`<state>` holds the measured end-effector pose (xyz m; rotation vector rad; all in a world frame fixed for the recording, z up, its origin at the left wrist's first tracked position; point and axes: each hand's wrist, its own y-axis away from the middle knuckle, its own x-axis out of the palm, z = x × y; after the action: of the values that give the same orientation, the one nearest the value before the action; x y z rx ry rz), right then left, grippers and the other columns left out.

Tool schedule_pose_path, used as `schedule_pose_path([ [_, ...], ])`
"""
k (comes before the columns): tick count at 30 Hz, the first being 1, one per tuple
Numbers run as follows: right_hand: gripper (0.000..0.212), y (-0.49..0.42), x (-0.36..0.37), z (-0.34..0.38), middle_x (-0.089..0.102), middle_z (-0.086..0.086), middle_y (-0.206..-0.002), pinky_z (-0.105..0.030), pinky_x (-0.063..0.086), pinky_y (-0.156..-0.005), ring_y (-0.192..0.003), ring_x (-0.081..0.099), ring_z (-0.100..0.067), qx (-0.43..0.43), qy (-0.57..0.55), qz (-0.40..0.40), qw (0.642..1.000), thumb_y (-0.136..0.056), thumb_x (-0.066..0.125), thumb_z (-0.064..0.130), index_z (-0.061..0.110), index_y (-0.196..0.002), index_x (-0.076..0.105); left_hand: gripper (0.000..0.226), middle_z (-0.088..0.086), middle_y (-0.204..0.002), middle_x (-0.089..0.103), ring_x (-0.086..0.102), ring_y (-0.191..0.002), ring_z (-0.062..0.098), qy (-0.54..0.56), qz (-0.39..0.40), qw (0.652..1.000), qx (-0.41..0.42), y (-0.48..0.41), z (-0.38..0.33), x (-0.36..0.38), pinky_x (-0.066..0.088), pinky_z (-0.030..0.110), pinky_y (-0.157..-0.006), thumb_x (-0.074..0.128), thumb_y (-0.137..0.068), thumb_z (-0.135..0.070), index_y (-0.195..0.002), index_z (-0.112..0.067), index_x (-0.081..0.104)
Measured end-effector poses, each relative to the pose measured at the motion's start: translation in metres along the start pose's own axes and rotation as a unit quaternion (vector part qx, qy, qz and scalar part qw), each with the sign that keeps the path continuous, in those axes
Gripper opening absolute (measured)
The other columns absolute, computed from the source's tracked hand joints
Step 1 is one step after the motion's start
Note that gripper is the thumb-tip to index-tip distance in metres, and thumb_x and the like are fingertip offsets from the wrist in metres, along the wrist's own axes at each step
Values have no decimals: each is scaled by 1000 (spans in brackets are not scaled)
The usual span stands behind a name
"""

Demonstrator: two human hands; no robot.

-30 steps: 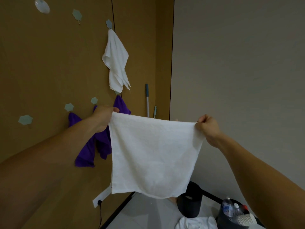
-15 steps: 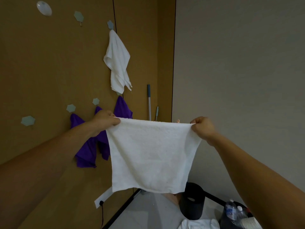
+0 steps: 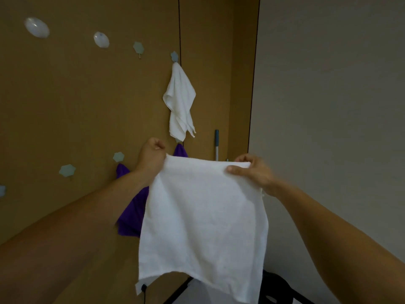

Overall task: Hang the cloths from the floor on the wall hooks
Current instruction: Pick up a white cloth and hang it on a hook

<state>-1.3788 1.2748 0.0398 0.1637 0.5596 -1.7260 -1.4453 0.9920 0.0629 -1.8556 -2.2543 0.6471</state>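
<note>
The white cloth [image 3: 203, 216] hangs in the air in front of the person, spread flat and held up by its top edge, well clear of the floor. That edge runs nearly level from left to right, and the rest drops straight down from it. The left hand [image 3: 152, 157] grips the top left corner, its fingers [image 3: 156, 144] curled tight round the fabric. The right hand [image 3: 252, 172] pinches the top edge close to the right corner, thumb [image 3: 234, 169] on the near face and the other fingers behind.

The brown wall [image 3: 87, 95] with the hooks lies to the left of the cloth and beyond it, so the left hand is the nearer one. A free star hook [image 3: 118, 156] sits just left of that hand, and a second star hook [image 3: 138, 47] is higher up. To my eye the left corner is the one to carry across.

Towards the wall's right edge a hung white cloth [image 3: 180, 102] droops from the upper hook [image 3: 174, 56]. Purple cloths [image 3: 133, 213] hang lower, partly hidden by the left forearm. A grey pole [image 3: 216, 143] stands in the corner.
</note>
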Motion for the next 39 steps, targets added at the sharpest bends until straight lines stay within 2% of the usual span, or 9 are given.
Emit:
schedule_pose_path([
  [2,47,-13,9,10,72,10,-74,-16,50,-48,-64,69,-6,-22,4,22,1000,-59,83,55,19,-89,73,12,-6,-71,52,48,-70,11,-25,56,998,31,-7,-4,-7,39,27,-63,49,-79,-29,-70,-20,51],
  [5,36,-39,27,24,73,8,-73,-17,51,-49,-62,70,-7,-52,-31,28,998,-69,82,44,14,-86,73,48,-17,-72,68,62,-65,-3,-121,210,968,62,-21,-9,-22,46,14,-59,68,-59,-74,-69,-27,68],
  [8,31,-68,49,40,69,3,-73,-23,52,-54,-61,66,-11,-82,-30,25,996,-79,76,40,13,-78,62,39,-17,-78,73,68,-68,-3,-193,281,938,62,-47,-13,-38,45,6,-51,77,-52,-71,-75,-40,74],
  [12,20,-110,80,59,65,-4,-93,-38,52,-73,-82,63,-20,-102,-43,24,994,-89,65,36,19,-88,54,33,-6,-74,74,69,-63,6,-151,222,961,58,-95,-9,-55,48,15,-52,77,-64,-57,-75,-25,75],
  [16,3,-156,112,85,62,6,-95,-23,45,-66,-84,58,-11,-130,-64,27,989,-93,57,26,26,-94,59,28,-9,-63,65,60,-58,8,-97,179,977,57,-143,1,-64,47,25,-56,70,-75,-50,-64,-25,63],
  [19,22,-187,132,111,62,13,-107,-15,43,-67,-92,60,-2,-146,-81,52,985,-94,57,38,26,-111,65,32,-10,-60,53,49,-58,9,-95,137,982,84,-181,3,-67,40,26,-56,61,-88,-41,-62,-26,48],
  [27,18,-272,172,155,71,2,-91,-24,53,-68,-83,67,-11,-201,-125,11,971,-83,73,36,20,-90,69,32,-13,-61,52,47,-57,3,-204,33,949,237,-257,-10,-81,32,12,-47,61,-88,-38,-61,-27,48],
  [37,34,-409,193,209,68,-5,-110,-37,52,-89,-100,64,-22,-259,-120,-51,957,-82,68,48,20,-100,59,37,-12,-65,53,51,-63,9,-288,-75,916,268,-362,-50,-80,32,26,-53,50,-94,-42,-61,-27,47],
  [39,26,-437,195,223,68,-1,-99,-32,53,-77,-91,63,-18,-279,-136,-58,949,-83,69,44,21,-93,60,35,-12,-67,52,50,-65,10,-332,-102,895,280,-384,-60,-79,32,27,-54,47,-95,-43,-64,-28,45],
])
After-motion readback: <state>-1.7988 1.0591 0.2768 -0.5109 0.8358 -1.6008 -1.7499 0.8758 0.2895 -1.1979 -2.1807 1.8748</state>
